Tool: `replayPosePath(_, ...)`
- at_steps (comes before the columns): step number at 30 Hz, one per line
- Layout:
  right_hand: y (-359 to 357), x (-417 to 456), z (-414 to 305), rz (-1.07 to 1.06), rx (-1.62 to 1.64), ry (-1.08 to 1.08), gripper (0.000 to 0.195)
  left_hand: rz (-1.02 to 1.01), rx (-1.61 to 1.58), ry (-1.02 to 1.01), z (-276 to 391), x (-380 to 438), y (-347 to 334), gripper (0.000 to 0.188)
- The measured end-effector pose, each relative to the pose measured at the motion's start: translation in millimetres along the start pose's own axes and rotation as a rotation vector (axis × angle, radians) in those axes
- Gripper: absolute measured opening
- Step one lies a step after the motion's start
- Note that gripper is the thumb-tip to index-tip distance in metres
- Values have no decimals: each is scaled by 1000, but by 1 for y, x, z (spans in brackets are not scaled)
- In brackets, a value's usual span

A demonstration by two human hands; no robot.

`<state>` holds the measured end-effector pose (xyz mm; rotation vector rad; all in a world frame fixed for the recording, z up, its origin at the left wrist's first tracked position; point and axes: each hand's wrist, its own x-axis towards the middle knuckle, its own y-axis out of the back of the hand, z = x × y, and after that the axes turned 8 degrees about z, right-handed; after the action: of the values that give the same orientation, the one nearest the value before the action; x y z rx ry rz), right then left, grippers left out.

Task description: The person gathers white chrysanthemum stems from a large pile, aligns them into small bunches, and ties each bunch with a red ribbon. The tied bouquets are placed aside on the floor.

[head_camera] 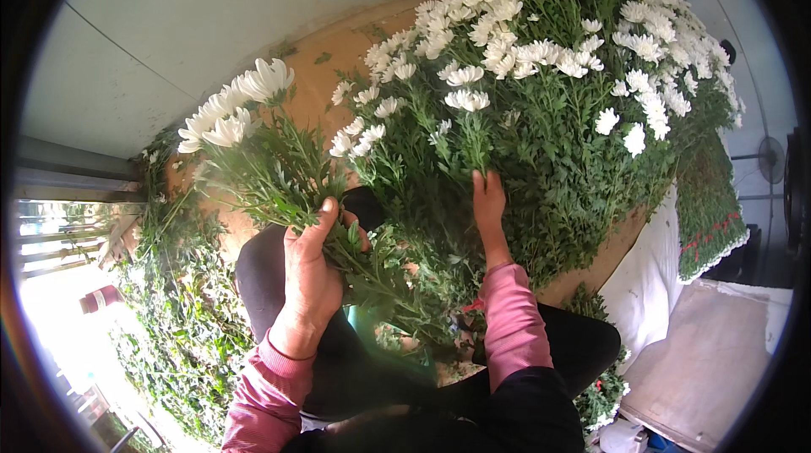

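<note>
My left hand [317, 263] is closed around the leafy stems of a small bunch of white chrysanthemums [231, 111], whose blooms point to the upper left. To the right, my right hand [489, 199] reaches to the edge of a large pile of cut white chrysanthemums [557, 92]. Its fingertips are at the stem just below one white chrysanthemum [467, 100]; the hand's underside is hidden, and how firmly it pinches the stem is hard to see. Blooms in the pile lie mostly towards the top, with leafy stems nearer me.
Loose green stems and leaves [184, 301] cover the ground at the left. A white cloth [640, 275] hangs at the right, beside tied flower bundles [709, 225] with red bands. A pale board [703, 351] lies lower right, and a fan [770, 160] stands behind. A wall [190, 22] rises beyond.
</note>
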<state>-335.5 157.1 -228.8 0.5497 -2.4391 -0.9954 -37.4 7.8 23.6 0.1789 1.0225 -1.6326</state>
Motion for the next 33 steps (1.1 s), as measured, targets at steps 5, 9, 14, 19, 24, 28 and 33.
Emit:
replayPosePath(5, -39, -31, 1, -229, -127, 47, 55, 15, 10, 4, -1, 3, -5, 17)
replayPosePath(9, -35, -69, -60, -194, -63, 233, 59, 24, 25, -13, 1, 2, -1, 16)
replayPosePath(14, -33, -98, -65, -282, 148, 41, 48, 52, 81, -13, -2, 2, -8, 28)
replayPosePath(19, -16, -78, -59, -440, 190, 19, 39, 70, 89, -26, 0, 4, -5, 27)
replayPosePath(24, 7, -64, -78, -474, 107, 30, 27, 69, 54, -6, 0, 6, 0, 23)
replayPosePath(28, 18, -49, -76, -376, 92, 122, 27, 59, 27, -22, -1, 8, 7, 18)
replayPosePath(33, 40, -32, -109, -223, 227, 180, 44, 73, 87, -40, 1, 5, 2, 25)
